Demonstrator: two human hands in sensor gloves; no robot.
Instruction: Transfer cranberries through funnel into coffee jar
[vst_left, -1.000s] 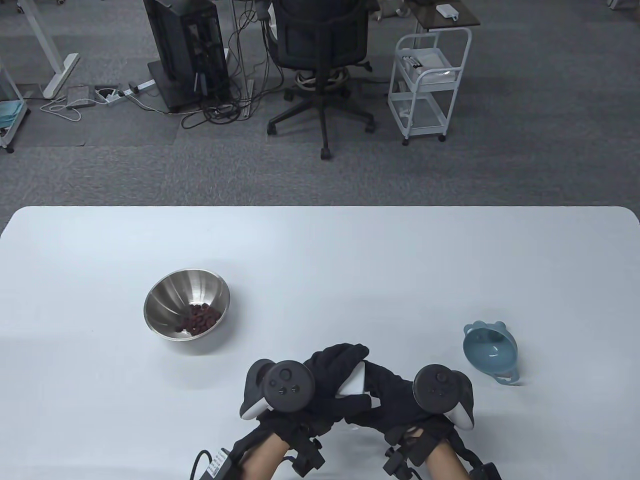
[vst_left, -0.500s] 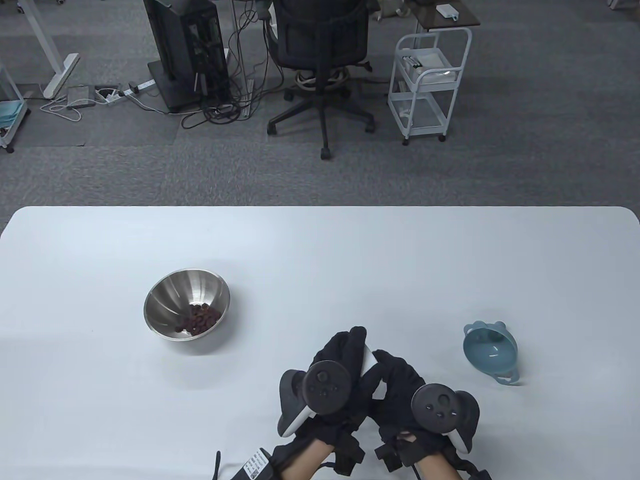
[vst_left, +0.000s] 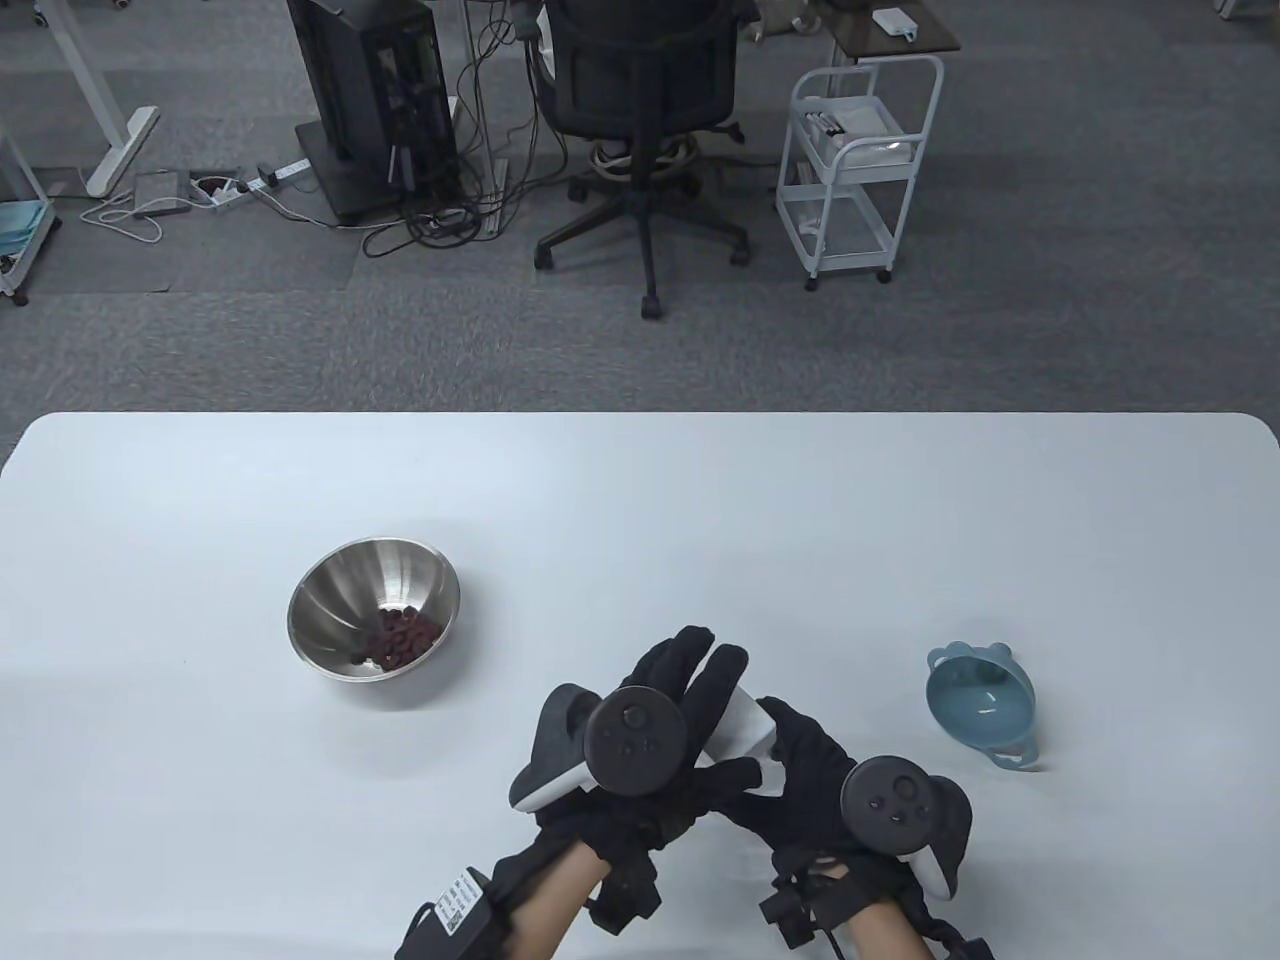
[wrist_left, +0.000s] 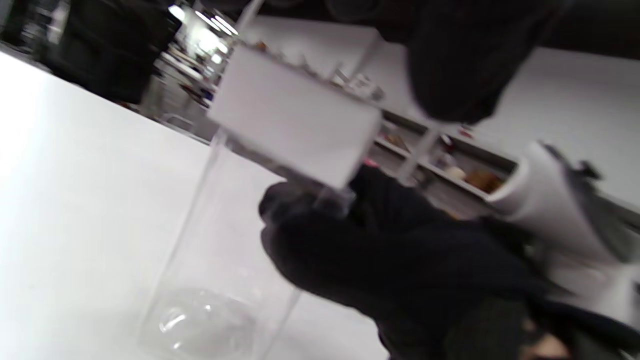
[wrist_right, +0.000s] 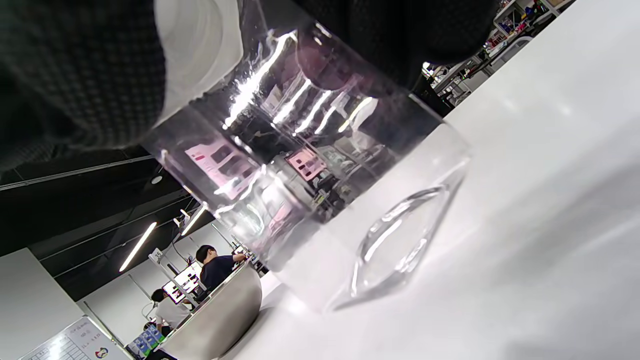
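A clear coffee jar with a white lid (vst_left: 742, 722) stands on the table near the front, between my hands. My left hand (vst_left: 722, 708) grips the lid from above; its fingers (wrist_left: 450, 65) show over the lid (wrist_left: 295, 115) in the left wrist view. My right hand (vst_left: 785, 752) grips the jar's clear body (wrist_left: 220, 280), whose base rests on the table (wrist_right: 395, 250). A steel bowl (vst_left: 330, 590) with dark red cranberries (vst_left: 400, 640) sits to the left. A blue funnel (vst_left: 980, 705) lies to the right.
The white table (vst_left: 640, 500) reaches across the view, its far edge in the middle of the frame. Beyond it on the floor stand an office chair (vst_left: 640, 100), a computer tower (vst_left: 370, 100) and a white trolley (vst_left: 860, 160). The bowl (wrist_right: 220, 315) shows behind the jar.
Both hands have turned around the jar. My left hand has shifted right and further onto the lid; my right hand has slid slightly back and right. More of the white lid shows.
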